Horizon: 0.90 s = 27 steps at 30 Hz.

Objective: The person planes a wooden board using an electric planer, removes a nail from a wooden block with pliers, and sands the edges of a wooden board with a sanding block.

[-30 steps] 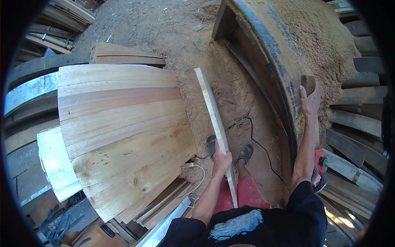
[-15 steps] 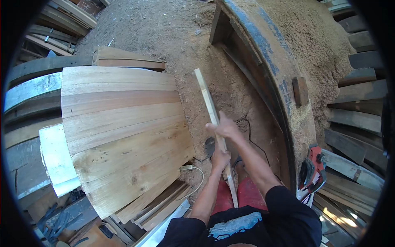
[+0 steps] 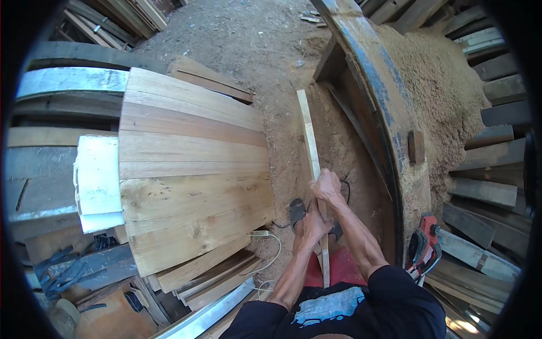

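A long, pale wooden bar (image 3: 308,133) points away from my body, its near end at my shorts. My left hand (image 3: 316,224) is wrapped round its lower part. Just above, my right hand (image 3: 327,186) grips the same bar, with the two hands close together. To the left lies a wide panel of joined boards (image 3: 197,152). On the blue-stained bench (image 3: 370,62) at the right rests a small dark wood block (image 3: 416,147), with neither hand on it.
A red power tool (image 3: 427,237) sits at the bench's near right end. Sawdust (image 3: 446,85) is heaped behind the bench. A white cable (image 3: 278,248) and a dark cord (image 3: 347,192) lie low near my feet. Stacked planks (image 3: 491,152) line the right side.
My right hand has left the wood block on the bench, crossed leftward and closed on the bar. The view has turned, so the panel and bench appear shifted.
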Each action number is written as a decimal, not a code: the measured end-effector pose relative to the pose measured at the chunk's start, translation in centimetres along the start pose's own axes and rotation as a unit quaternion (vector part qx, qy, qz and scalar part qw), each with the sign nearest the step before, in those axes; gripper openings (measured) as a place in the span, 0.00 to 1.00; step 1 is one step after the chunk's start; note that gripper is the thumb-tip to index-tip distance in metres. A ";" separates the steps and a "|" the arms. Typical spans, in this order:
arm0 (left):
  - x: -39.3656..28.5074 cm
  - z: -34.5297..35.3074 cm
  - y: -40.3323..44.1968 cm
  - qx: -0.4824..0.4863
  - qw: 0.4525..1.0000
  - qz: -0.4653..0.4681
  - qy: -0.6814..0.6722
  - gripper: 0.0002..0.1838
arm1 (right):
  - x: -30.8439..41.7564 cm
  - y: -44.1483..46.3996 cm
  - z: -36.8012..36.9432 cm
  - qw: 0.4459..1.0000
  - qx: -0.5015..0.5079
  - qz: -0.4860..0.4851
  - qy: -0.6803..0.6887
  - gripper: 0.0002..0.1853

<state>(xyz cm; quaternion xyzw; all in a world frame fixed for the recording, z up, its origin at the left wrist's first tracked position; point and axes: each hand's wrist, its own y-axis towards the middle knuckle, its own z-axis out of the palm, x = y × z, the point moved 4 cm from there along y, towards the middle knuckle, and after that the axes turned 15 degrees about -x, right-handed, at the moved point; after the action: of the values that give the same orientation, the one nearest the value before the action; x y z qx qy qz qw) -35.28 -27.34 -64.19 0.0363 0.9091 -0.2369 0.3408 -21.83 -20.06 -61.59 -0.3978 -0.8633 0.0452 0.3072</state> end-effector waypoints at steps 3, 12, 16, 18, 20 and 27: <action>-3.2 -3.1 -0.3 -0.061 0.995 0.065 -0.036 0.50 | 3.5 -0.6 -4.5 0.997 -0.044 -0.060 0.030 0.21; -11.0 -8.6 4.9 -0.180 0.959 0.185 -0.115 0.50 | 12.6 0.3 -14.7 0.961 -0.168 -0.192 0.109 0.21; -8.1 -4.1 9.2 -0.248 0.925 0.191 -0.216 0.38 | 9.3 3.1 -9.4 0.956 -0.177 -0.181 0.146 0.23; -6.0 -1.6 11.8 -0.224 0.943 0.124 -0.213 0.31 | 7.3 5.5 -5.4 0.955 -0.185 -0.178 0.150 0.23; -3.4 1.0 13.3 -0.165 0.968 0.059 -0.180 0.28 | 5.1 7.0 -1.2 0.959 -0.190 -0.167 0.130 0.23; -1.7 -2.6 15.3 0.091 0.960 0.184 -0.192 0.51 | 3.8 6.1 -0.5 0.961 -0.198 -0.103 0.165 0.17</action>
<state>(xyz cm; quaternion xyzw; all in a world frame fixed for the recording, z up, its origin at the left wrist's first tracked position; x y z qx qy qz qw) -32.06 -12.48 -67.63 0.1872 0.7789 -0.2545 0.5418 -19.40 -13.34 -61.25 -0.3620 -0.8284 -0.2250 0.3633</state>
